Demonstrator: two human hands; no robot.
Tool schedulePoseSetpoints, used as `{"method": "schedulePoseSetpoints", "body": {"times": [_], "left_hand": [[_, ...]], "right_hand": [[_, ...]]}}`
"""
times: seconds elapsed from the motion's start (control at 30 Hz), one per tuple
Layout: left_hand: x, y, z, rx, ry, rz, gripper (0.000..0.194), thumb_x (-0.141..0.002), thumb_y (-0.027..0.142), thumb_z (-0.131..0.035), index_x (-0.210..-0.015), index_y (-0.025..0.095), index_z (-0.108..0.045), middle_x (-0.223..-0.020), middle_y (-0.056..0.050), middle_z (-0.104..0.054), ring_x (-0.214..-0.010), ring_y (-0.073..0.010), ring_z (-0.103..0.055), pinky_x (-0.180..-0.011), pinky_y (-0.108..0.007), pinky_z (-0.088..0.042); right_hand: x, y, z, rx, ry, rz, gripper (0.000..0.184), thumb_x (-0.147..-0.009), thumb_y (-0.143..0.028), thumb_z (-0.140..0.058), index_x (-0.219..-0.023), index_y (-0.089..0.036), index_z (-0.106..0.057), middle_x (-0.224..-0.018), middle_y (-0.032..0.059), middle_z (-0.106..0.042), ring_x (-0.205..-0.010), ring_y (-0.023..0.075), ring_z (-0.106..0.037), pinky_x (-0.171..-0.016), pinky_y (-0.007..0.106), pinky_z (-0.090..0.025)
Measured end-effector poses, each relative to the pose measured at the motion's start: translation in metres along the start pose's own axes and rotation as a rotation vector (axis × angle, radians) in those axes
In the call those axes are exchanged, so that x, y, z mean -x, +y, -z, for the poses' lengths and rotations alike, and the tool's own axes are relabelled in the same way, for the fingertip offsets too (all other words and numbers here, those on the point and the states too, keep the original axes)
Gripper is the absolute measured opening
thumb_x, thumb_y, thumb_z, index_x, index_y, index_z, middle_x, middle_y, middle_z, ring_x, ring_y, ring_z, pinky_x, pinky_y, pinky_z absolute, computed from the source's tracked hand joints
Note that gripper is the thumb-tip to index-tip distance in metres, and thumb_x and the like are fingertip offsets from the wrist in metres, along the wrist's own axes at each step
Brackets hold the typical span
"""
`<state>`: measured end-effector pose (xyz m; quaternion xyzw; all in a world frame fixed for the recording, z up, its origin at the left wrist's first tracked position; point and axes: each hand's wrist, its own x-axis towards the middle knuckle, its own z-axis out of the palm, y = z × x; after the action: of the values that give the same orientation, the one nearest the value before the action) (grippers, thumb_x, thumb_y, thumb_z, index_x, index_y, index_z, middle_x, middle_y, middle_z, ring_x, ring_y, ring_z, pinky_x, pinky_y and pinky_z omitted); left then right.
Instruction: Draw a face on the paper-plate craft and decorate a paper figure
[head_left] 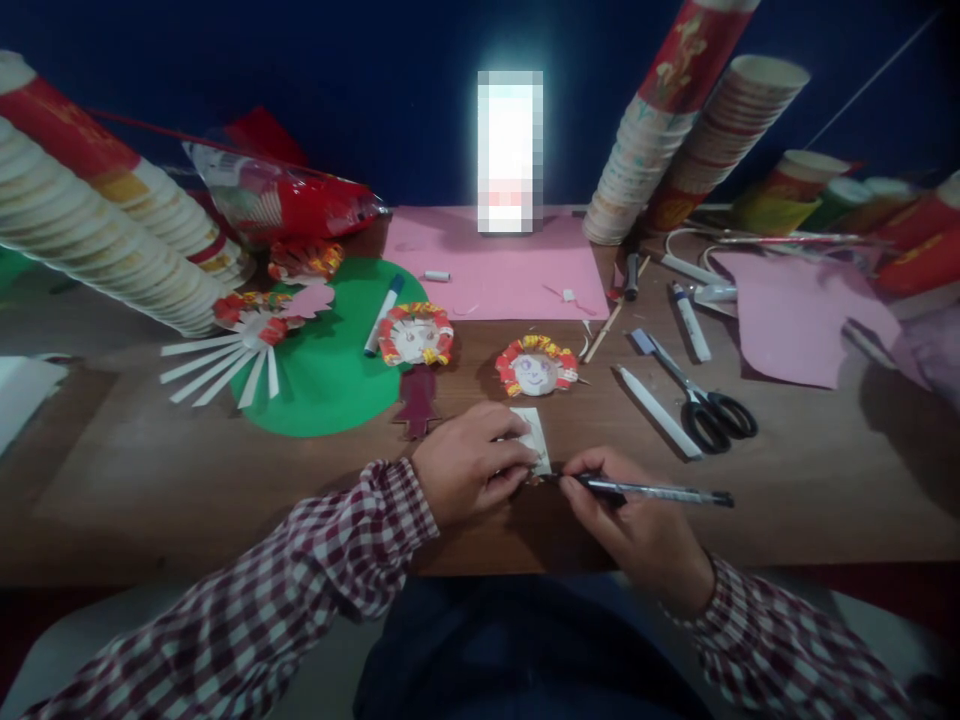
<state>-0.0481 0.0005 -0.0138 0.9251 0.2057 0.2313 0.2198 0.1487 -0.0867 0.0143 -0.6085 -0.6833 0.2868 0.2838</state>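
My left hand holds a small piece of white paper against the wooden table, its fingers bent over the paper's left side and lower end. My right hand, closed, grips a black pen whose tip is by the paper's lower edge, close to my left fingertips. Just beyond the paper lies a cup-paper face with a drawn smile and a red and yellow curled rim. A second such face sits to the left, above a dark maroon paper cutout.
Scissors, a white pen and a marker lie to the right. Green paper and a fringed white cutout are at left. Tall paper-cup stacks lean on both sides. Behind are pink paper and a bright blurred screen.
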Motion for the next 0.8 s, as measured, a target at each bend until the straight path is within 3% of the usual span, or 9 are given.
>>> {"method": "schedulePoseSetpoints", "body": {"times": [0.8], "left_hand": [[-0.0003,-0.0001,-0.0004,-0.013,0.005,0.004,0.015,-0.083,0.019,-0.053,-0.094,0.019,-0.064,-0.103,-0.008,-0.059,-0.1,-0.02,-0.053,-0.088,-0.035,-0.044]], "right_hand": [[0.0019,0.0026,0.0011,-0.044,0.024,0.022,0.008,-0.086,-0.027,-0.052,-0.084,-0.02,-0.057,-0.063,-0.0022,-0.06,-0.052,0.011,-0.055,-0.051,0.022,-0.043]]}}
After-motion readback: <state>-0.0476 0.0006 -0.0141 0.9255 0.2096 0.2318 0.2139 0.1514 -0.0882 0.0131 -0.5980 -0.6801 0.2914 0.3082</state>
